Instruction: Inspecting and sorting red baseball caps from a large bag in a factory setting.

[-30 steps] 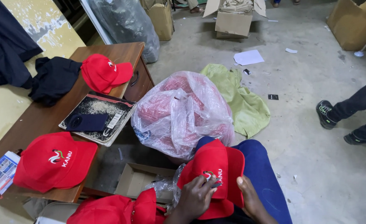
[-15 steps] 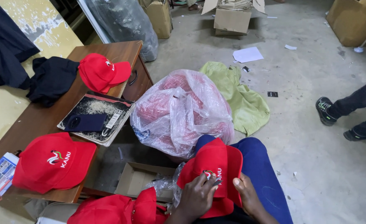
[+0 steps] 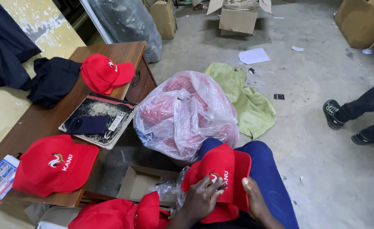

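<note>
A red cap (image 3: 221,167) with a small embroidered emblem lies on my lap, over my blue trouser leg (image 3: 268,169). My left hand (image 3: 201,199) presses on its front panel beside the emblem, fingers curled onto the cloth. My right hand (image 3: 254,198) grips the cap's right edge, thumb on top. More red cloth (image 3: 119,214) is bunched at the bottom, left of my left hand. A clear plastic bag (image 3: 184,112) stuffed with red caps stands on the floor just beyond my knee.
A wooden desk (image 3: 38,125) at left carries two red caps (image 3: 53,165) (image 3: 104,72), a dark garment, a black tray (image 3: 100,118) and a booklet. An open carton (image 3: 142,182) lies below. A green cloth (image 3: 246,99) and boxes lie on the concrete floor; another person's legs (image 3: 360,112) are at right.
My left hand has slid a little up the cap toward the emblem. The view has shifted slightly; the rest stays put.
</note>
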